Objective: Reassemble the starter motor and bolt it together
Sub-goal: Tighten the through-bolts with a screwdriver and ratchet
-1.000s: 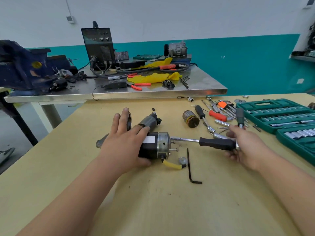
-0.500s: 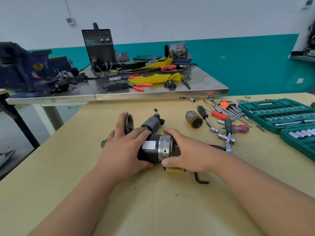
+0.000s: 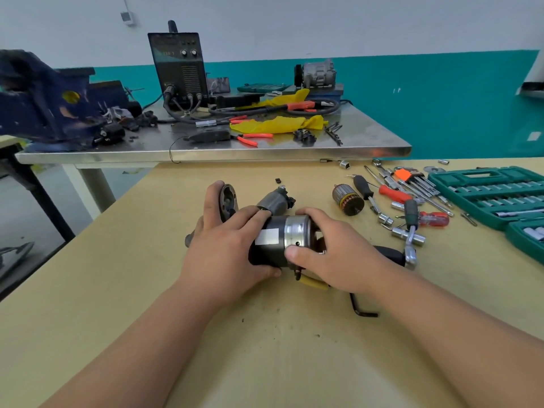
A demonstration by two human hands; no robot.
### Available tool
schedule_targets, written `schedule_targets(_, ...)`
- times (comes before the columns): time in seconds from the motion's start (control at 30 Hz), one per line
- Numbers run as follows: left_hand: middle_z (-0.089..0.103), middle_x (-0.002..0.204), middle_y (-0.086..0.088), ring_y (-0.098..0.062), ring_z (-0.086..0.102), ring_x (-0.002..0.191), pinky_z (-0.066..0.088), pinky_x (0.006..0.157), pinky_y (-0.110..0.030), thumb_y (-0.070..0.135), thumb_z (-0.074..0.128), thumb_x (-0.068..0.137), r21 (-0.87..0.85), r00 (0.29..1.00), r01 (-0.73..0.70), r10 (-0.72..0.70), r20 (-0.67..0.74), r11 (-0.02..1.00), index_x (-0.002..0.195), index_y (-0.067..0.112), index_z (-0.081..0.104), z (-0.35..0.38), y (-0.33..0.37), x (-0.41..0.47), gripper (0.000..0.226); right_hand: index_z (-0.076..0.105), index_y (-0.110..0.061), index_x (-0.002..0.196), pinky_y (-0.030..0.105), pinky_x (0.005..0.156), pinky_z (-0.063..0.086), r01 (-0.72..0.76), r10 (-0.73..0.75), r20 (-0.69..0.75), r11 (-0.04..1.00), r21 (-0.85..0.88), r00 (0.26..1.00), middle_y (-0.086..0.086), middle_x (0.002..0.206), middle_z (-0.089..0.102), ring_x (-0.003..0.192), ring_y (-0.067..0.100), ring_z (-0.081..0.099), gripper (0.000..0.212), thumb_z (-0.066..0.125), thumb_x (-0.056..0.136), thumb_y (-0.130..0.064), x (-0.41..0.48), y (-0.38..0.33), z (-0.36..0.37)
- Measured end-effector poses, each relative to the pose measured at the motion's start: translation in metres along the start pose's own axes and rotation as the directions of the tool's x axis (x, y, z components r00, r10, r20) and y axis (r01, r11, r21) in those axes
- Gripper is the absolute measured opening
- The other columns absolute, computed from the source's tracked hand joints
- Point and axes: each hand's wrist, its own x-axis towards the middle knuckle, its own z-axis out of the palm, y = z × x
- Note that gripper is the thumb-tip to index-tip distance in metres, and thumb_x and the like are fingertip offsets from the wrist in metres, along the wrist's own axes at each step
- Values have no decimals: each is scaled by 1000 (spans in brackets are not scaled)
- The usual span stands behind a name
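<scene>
The starter motor [image 3: 276, 240] lies on its side in the middle of the wooden table [image 3: 265, 348], a black body with a white label and a silver end cap. My left hand [image 3: 226, 248] grips its black body and nose end from the left. My right hand [image 3: 329, 251] grips the silver end cap from the right, thumb on the near side, fingers over the top. A yellow lead [image 3: 315, 282] pokes out beneath my right hand. The ratchet wrench [image 3: 407, 254] with its black handle lies on the table just right of my right hand.
A black hex key [image 3: 360, 307] lies near my right wrist. An armature [image 3: 347, 200], screwdrivers [image 3: 394, 194], loose sockets [image 3: 409, 234] and green socket cases [image 3: 485, 195] fill the right side. Behind stands a steel bench [image 3: 235, 148] with a welder [image 3: 179, 69] and a blue vise [image 3: 44, 101].
My right hand let go of the ratchet wrench, left it on the table and moved left onto the motor's silver end cap. My left hand stayed on the motor body.
</scene>
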Motion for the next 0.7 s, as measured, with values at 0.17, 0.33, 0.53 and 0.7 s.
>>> schedule_targets(0.17,65,122,6,-38,7,142,51,80,-63,55,87,55,3,1000,-6,6,-6,1000,130,15,61,0,0,3,89,24,-53,131,4,67,43,24,-28,57,998,64,998,-35,108,43,95,-18,48,71,63,72,-60,3,1,-2)
schedule_targets(0.33,63,123,7,-33,5,141,51,82,-60,56,86,55,58,999,-38,37,24,998,131,17,60,2,2,6,90,17,-53,137,5,65,42,-7,4,86,1000,30,996,-35,108,40,94,-14,49,76,67,80,-52,0,7,-2)
schedule_targets(0.53,67,119,3,-33,14,138,51,77,-64,52,91,47,109,994,-86,92,-52,990,129,16,63,7,3,5,94,10,-48,147,14,83,37,-16,16,12,1000,1,1000,-18,134,43,111,1,45,88,64,77,-59,-4,18,5)
schedule_targets(0.7,58,132,-5,-44,2,142,40,97,-65,55,83,63,214,983,-169,147,114,962,143,35,47,6,4,6,91,3,-49,148,18,82,37,-84,92,78,991,-106,993,-12,148,39,109,1,41,93,62,79,-64,-8,18,3)
